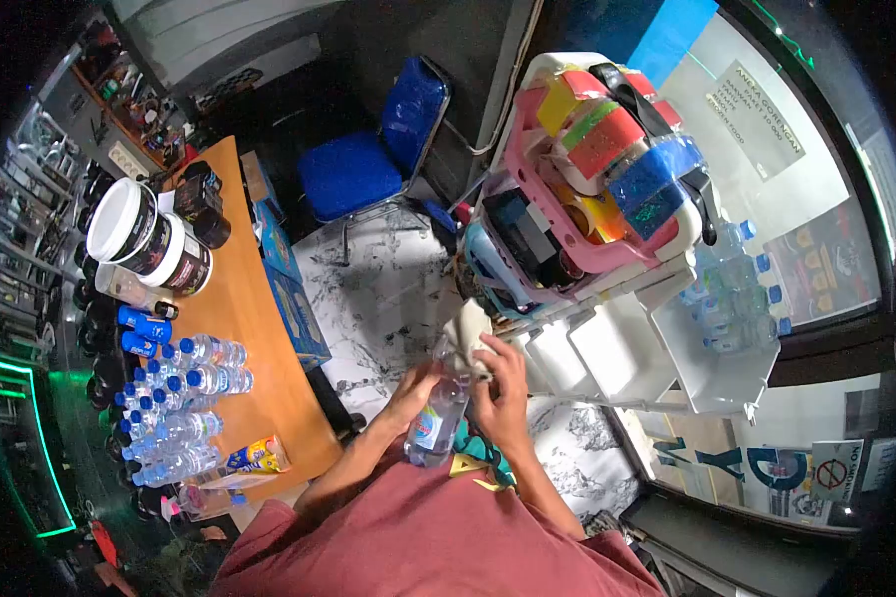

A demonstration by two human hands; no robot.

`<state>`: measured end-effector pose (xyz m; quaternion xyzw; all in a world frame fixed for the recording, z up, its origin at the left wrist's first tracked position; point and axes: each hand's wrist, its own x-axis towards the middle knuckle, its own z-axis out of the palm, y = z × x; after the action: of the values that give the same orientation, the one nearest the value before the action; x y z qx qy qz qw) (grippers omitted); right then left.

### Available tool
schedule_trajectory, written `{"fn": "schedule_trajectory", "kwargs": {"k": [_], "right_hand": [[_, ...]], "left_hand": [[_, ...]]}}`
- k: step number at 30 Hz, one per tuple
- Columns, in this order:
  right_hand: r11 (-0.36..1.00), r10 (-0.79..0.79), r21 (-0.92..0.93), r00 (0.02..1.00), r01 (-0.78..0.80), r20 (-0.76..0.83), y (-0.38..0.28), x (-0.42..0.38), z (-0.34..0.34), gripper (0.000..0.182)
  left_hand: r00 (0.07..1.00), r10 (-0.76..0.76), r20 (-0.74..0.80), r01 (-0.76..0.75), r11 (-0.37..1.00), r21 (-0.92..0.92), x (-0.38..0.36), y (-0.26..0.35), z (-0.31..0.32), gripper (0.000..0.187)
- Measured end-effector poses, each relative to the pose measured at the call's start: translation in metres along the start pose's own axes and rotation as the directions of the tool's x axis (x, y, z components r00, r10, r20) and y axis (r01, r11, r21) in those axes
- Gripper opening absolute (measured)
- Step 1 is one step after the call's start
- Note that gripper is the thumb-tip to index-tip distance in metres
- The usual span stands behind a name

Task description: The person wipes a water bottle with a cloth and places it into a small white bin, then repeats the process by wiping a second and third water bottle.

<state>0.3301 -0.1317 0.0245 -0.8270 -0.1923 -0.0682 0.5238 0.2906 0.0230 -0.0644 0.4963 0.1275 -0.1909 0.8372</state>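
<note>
A clear plastic water bottle (434, 426) with a printed label is held close in front of my chest. My left hand (414, 394) is closed around its side. At the bottle's upper end, my right hand (505, 390) pinches a cream-coloured cloth (468, 336) against it. The cloth covers the top of the bottle, so the cap is hidden. Both hands are off the wooden table, above the marble-patterned floor (378, 284).
Left, a wooden table (269, 338) bears several water bottles (184, 428), stacked white tubs (164, 244) and a yellow packet (259, 456). Ahead is a blue chair (353, 174). On the right, a white rack (667, 343) holds more bottles (732, 298) and a pink basket (528, 164).
</note>
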Motion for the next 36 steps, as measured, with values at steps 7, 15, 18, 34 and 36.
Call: {"fn": "schedule_trajectory", "kwargs": {"k": [7,15,18,34,36], "right_hand": [[0.969,-0.096,0.245,0.962,0.032,0.254,0.017,-0.016,-0.012,0.029],[0.988,-0.016,0.152,0.999,0.010,0.032,0.021,0.021,-0.025,0.025],[0.994,-0.096,-0.029,0.980,0.103,0.174,0.023,0.021,-0.023,0.027],[0.923,0.134,0.322,0.959,-0.212,0.250,0.033,0.040,-0.013,0.039],[0.975,0.020,0.207,0.954,-0.085,0.298,0.031,0.038,-0.003,0.047]], "left_hand": [[0.992,0.006,-0.127,-0.040,0.964,-0.262,-0.002,0.014,0.017,0.063],[0.984,0.112,-0.135,-0.128,0.985,-0.115,0.003,0.024,0.040,0.038],[0.974,0.155,-0.162,-0.157,0.988,0.003,0.009,0.014,0.040,0.034],[0.959,0.153,-0.240,-0.187,0.974,-0.126,0.011,-0.003,0.026,0.048],[0.932,0.175,-0.317,-0.216,0.972,-0.097,0.008,-0.001,0.023,0.047]]}}
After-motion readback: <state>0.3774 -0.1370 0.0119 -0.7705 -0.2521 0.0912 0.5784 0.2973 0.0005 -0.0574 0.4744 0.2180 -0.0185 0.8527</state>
